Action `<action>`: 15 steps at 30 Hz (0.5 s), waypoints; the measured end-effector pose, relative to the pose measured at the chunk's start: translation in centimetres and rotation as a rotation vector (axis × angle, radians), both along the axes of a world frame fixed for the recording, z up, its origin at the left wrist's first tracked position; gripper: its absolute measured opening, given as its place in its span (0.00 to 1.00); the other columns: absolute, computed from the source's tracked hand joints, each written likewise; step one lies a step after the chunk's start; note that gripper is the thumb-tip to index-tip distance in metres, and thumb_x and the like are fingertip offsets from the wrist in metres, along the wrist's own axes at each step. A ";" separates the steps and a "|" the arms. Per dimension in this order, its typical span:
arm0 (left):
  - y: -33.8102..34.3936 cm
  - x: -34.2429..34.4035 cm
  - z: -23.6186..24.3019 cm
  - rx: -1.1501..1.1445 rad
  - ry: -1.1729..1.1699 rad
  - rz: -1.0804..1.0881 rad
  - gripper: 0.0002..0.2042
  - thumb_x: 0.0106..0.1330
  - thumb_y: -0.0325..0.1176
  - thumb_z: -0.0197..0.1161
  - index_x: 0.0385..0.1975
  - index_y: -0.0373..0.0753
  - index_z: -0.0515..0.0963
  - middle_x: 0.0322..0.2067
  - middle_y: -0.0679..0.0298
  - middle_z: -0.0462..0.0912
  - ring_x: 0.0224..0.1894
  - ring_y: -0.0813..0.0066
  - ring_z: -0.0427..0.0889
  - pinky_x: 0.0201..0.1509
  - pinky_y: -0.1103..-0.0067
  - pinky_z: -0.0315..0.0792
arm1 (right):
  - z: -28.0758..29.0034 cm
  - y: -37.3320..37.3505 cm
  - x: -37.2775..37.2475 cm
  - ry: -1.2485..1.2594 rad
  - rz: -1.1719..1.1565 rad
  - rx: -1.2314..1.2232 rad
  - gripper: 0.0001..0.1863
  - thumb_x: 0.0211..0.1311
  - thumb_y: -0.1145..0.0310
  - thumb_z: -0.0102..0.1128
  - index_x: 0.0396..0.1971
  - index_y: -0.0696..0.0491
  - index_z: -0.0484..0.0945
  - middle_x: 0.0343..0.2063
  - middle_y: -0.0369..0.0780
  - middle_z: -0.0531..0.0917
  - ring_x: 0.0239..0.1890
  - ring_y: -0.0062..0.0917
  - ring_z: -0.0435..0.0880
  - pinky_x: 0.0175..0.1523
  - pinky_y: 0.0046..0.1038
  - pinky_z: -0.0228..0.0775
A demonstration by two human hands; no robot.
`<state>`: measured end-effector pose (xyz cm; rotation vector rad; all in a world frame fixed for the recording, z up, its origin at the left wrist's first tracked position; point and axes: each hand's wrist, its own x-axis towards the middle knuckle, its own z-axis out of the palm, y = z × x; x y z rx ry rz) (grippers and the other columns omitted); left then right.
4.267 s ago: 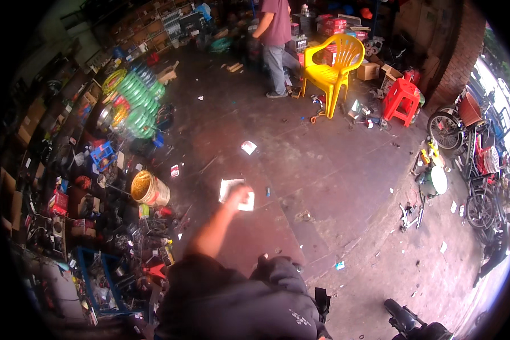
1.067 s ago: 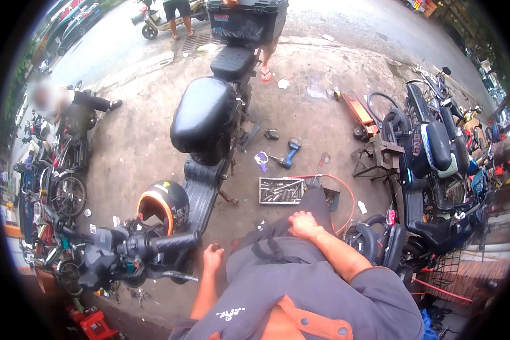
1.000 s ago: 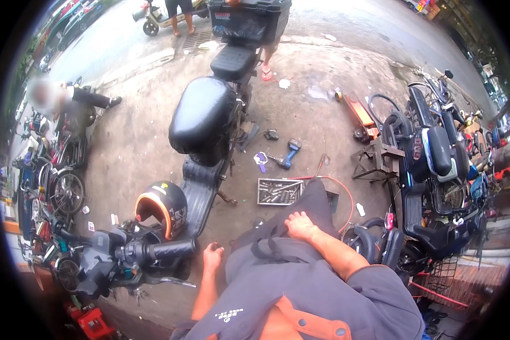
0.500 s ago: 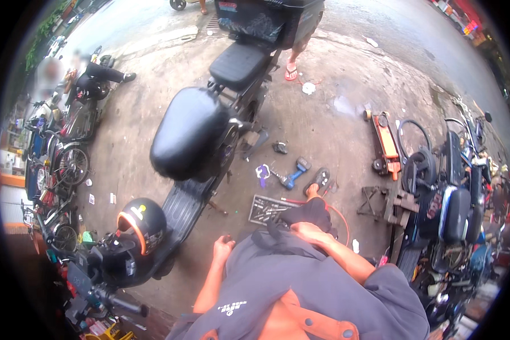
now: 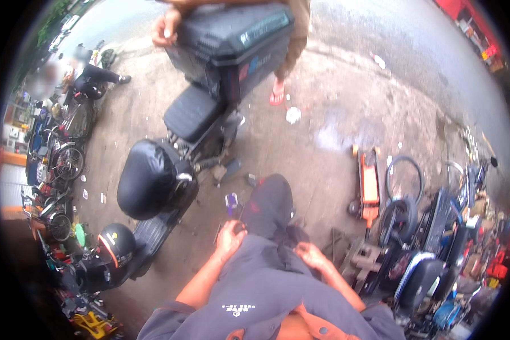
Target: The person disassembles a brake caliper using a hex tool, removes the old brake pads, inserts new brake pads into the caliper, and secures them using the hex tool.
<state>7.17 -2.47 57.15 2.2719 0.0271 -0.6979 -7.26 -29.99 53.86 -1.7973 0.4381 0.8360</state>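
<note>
My left hand is beside my left thigh with its fingers curled in; a dark spot shows at the fingers, too small to name. My right hand rests low at my right side against the dark trousers, fingers bent, and what they may hold is hidden. Ahead of my left hand stands an electric scooter, its black main seat and ribbed rear seat pad in front of a large black top box. A black helmet with orange trim sits by the scooter's footboard.
Another person's hand is at the top box, with a sandalled foot behind it. An orange floor jack, a loose tyre and a metal vise stand are right. Parked bikes line the left.
I have risen from a lower posture, and one leg has swung forward over the tool tray and blue drill, which no longer show. The other person's hand has come into view at the top box.
</note>
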 end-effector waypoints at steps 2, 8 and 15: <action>-2.6 1.5 -1.8 -0.089 -0.049 -0.032 0.14 0.53 0.35 0.66 0.40 0.46 0.78 0.40 0.57 0.78 0.46 0.56 0.77 0.52 0.68 0.71 | -4.0 -2.0 -0.8 -0.037 -0.132 0.036 0.14 0.59 0.61 0.55 0.36 0.56 0.77 0.31 0.42 0.82 0.35 0.23 0.77 0.42 0.29 0.69; -10.4 6.9 -3.6 0.062 -0.027 -0.180 0.18 0.55 0.33 0.61 0.48 0.49 0.74 0.47 0.57 0.75 0.49 0.53 0.76 0.53 0.63 0.71 | -0.5 -7.5 6.9 0.150 -0.226 -0.081 0.19 0.60 0.54 0.50 0.38 0.55 0.78 0.30 0.45 0.81 0.38 0.30 0.78 0.47 0.33 0.67; -16.9 14.6 -4.6 0.184 0.126 -0.186 0.23 0.56 0.37 0.61 0.54 0.52 0.70 0.49 0.57 0.74 0.51 0.52 0.76 0.53 0.62 0.71 | -2.7 -16.2 18.0 0.037 -0.075 -0.126 0.19 0.60 0.56 0.54 0.38 0.57 0.78 0.32 0.45 0.82 0.38 0.29 0.78 0.47 0.32 0.67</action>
